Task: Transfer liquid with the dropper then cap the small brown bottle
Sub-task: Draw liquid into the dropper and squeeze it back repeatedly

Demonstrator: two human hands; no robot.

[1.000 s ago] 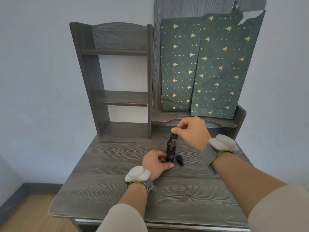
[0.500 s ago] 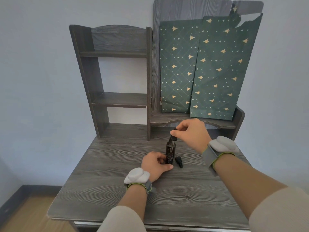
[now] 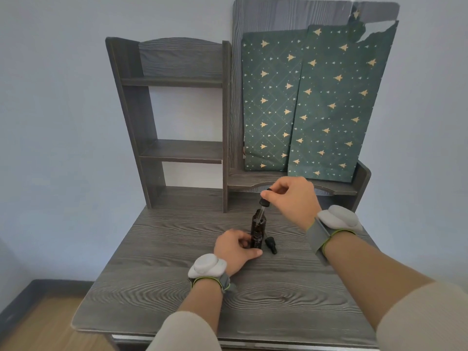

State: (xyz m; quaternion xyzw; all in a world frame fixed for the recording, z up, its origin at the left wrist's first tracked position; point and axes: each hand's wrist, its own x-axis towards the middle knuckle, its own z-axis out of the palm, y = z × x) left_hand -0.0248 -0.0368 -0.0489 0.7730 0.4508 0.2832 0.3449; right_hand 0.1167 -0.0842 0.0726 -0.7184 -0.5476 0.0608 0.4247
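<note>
A small brown bottle (image 3: 258, 229) stands upright near the middle of the grey wooden desk (image 3: 177, 287). My left hand (image 3: 234, 249) grips its lower part from the left. My right hand (image 3: 293, 198) pinches the black bulb of a dropper (image 3: 263, 202) above the bottle. The dropper's glass tube points down into the bottle's open neck. A small black cap (image 3: 270, 245) lies on the desk just right of the bottle's base.
A grey shelf unit (image 3: 177, 150) rises at the back of the desk. Two green paper bags with gold trees (image 3: 316, 105) lean against a board on a low ledge at the back right. Grey bands sit on both wrists.
My right hand has lifted the dropper a little, so more of its tube shows above the bottle's neck. My left hand still holds the bottle in place.
</note>
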